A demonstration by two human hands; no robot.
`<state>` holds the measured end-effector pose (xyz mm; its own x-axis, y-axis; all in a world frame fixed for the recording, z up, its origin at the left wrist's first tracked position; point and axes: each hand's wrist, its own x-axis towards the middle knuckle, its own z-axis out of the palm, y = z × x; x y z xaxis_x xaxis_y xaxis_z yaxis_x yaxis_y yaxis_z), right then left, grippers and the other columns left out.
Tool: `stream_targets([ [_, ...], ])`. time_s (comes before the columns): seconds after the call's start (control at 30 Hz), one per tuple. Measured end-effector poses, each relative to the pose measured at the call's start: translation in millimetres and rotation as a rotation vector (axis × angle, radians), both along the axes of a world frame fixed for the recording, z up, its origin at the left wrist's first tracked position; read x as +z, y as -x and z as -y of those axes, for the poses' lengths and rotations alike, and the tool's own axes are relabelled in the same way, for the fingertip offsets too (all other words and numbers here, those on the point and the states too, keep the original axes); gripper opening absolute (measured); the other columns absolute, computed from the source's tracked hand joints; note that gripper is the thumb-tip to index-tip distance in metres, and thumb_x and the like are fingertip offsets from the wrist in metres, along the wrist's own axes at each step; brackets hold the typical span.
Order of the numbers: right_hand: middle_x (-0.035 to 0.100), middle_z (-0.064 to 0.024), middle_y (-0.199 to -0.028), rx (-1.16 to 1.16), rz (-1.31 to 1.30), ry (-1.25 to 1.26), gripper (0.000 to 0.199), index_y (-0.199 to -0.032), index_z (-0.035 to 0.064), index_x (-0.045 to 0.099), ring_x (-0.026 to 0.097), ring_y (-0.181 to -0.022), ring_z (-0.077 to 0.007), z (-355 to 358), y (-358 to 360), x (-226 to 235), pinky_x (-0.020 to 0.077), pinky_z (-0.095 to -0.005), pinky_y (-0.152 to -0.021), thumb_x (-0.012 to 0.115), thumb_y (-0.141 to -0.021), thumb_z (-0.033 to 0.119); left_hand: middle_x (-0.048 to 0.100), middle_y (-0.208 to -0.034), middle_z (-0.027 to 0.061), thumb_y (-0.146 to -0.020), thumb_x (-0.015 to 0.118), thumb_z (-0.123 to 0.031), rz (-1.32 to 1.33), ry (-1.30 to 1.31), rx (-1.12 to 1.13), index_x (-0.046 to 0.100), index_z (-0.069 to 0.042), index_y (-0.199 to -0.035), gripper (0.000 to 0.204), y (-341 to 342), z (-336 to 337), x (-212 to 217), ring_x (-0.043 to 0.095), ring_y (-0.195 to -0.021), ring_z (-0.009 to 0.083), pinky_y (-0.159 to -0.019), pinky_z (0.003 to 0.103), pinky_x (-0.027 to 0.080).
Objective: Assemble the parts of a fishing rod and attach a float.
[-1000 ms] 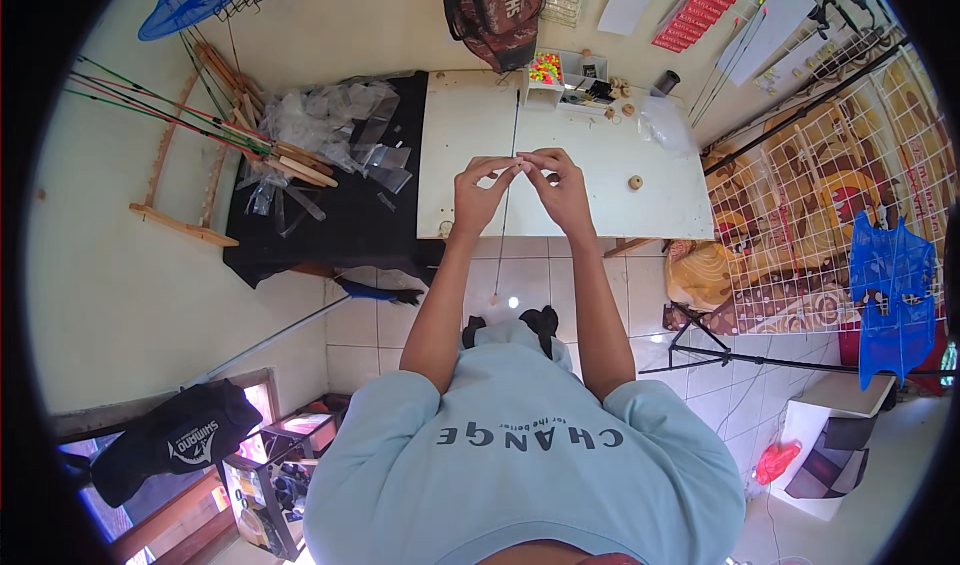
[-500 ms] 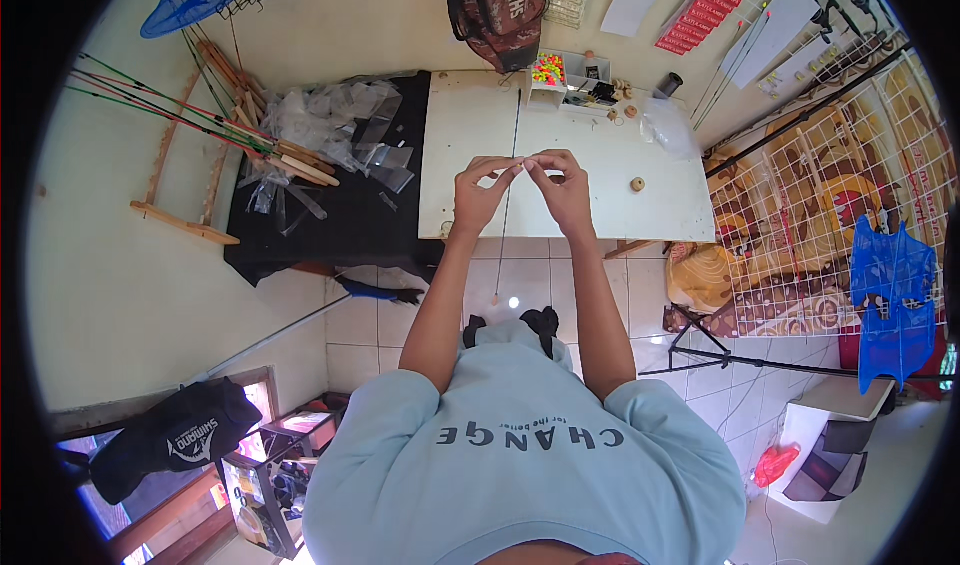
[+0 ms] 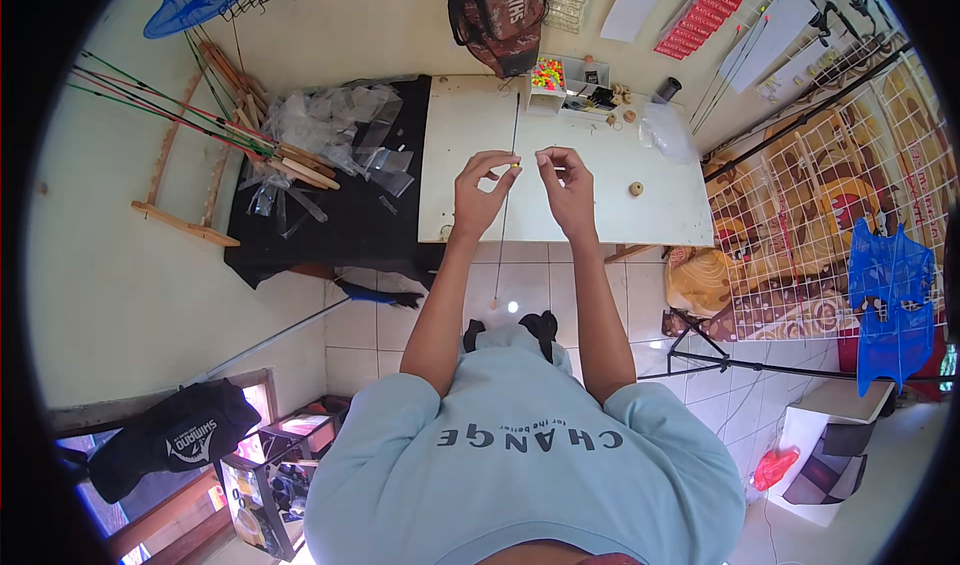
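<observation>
Above the white table (image 3: 640, 220), my left hand (image 3: 482, 190) pinches a tiny yellow piece (image 3: 516, 166) between thumb and forefinger; its exact kind is too small to tell. Just to the right, apart from it, my right hand (image 3: 568, 193) has its thumb and forefinger pressed together. Whatever those fingertips hold, if anything, cannot be made out. A thin dark rod (image 3: 504, 227) lies across the tabletop next to my left fingertips. Its near end sticks out past the table's front edge and has a small pale tip.
At the table's back, a white box (image 3: 547, 103) holds bright beads, beside cork pieces (image 3: 629, 117) and a clear plastic bag (image 3: 668, 130). One round cork (image 3: 636, 189) sits farther right. Left, a black-covered table (image 3: 290, 175) carries plastic wrappers and rods with wooden handles (image 3: 300, 170).
My fingertips were together; now my right hand has moved apart to the right. The small yellow piece shows at my left fingertips.
</observation>
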<state>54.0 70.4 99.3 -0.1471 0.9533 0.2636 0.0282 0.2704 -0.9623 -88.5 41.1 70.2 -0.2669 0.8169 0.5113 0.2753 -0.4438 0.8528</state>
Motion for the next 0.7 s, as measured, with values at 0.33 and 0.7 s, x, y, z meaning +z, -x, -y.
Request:
stream_targets([
  [0.33, 0.065, -0.0033, -0.087, -0.067, -0.066, -0.057, 0.014, -0.092, 0.0027, 0.062, 0.059, -0.079, -0.0106, 1, -3, 16, 0.0464, -0.0252, -0.071, 0.063, -0.091, 0.017, 0.064, -0.107, 0.0065, -0.077, 0.072, -0.001, 0.026, -0.073, 0.023, 0.071, -0.011, -0.097, 0.023, -2, 0, 17, 0.061, -0.096, 0.0169, -0.068, 0.026, 0.049],
  [0.7, 0.066, -0.0072, -0.09, 0.029, -0.218, 0.018, 0.011, -0.096, 0.0029, 0.054, 0.062, -0.088, -0.0126, 1, -6, 20, 0.0471, -0.0269, -0.076, 0.055, -0.095, 0.013, 0.064, -0.113, 0.0102, -0.08, 0.069, -0.001, 0.093, -0.135, 0.018, 0.065, -0.007, -0.098, 0.02, -4, -8, 41, 0.06, -0.1, 0.0194, -0.072, 0.027, 0.05],
])
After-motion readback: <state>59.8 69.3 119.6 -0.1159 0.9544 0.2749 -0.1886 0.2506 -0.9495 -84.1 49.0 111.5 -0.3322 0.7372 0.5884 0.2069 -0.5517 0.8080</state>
